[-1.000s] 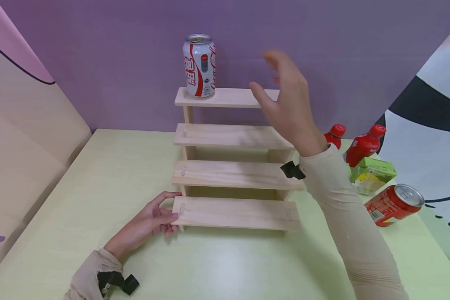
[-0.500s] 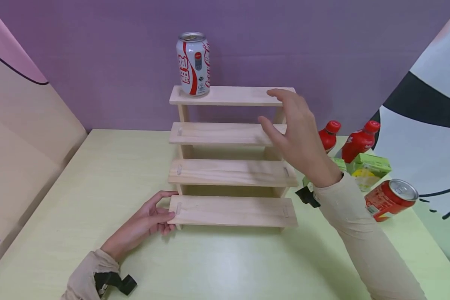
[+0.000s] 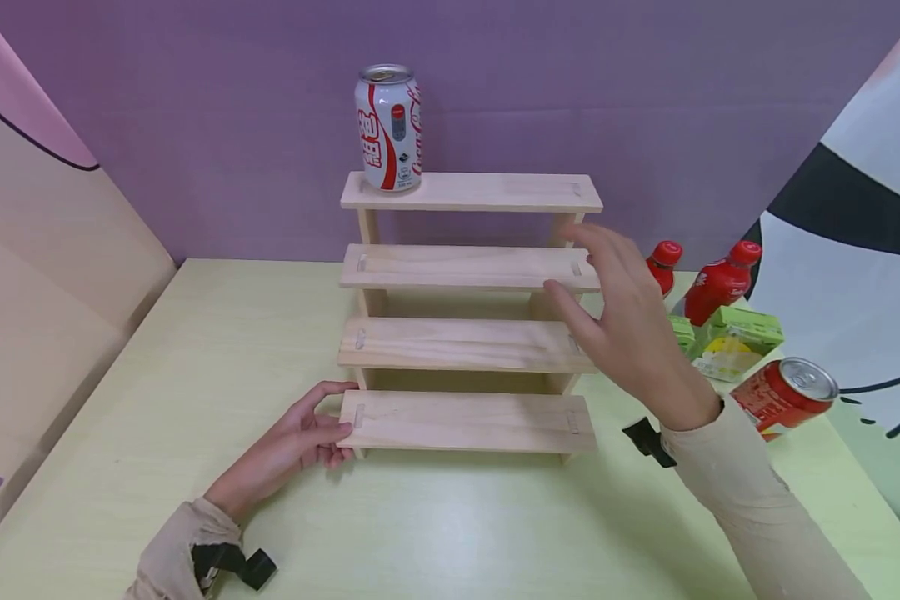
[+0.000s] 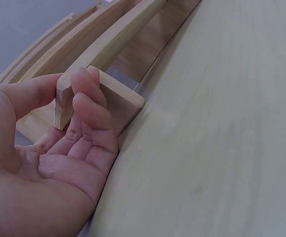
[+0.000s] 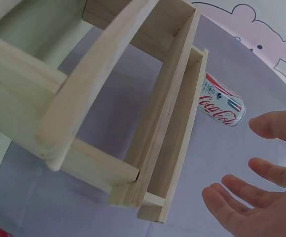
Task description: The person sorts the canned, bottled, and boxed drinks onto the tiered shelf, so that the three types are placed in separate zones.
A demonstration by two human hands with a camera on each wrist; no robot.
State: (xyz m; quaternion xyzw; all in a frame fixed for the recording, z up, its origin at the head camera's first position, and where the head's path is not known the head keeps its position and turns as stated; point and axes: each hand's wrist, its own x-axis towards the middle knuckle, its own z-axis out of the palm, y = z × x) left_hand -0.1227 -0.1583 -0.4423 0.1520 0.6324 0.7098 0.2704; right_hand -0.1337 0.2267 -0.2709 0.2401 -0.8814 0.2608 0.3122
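Observation:
A wooden display shelf [image 3: 468,421] with several stepped boards stands on the table against the back. My left hand [image 3: 292,442] grips the left end of its lowest board; in the left wrist view the thumb [image 4: 34,94] lies over the board's end and the fingers curl beneath. On the top board, at the left, a white Coca-Cola can [image 3: 390,133] stands upright. My right hand [image 3: 633,321] is in the air by the shelf's right side, thumb and fingers spread, holding nothing. The right wrist view shows the same spread fingers [image 5: 249,190] apart from the can and boards.
Right of the shelf are two red-capped bottles [image 3: 722,287], green drink cartons [image 3: 738,342] and a tilted red can [image 3: 783,400], partly behind my right arm. A purple backdrop [image 3: 495,83] rises behind the shelf. The pale table [image 3: 450,533] extends in front.
My right hand has come down and to the right, away from the top board, fingers still spread. The left hand keeps its hold on the lowest board, and the white can stays in place.

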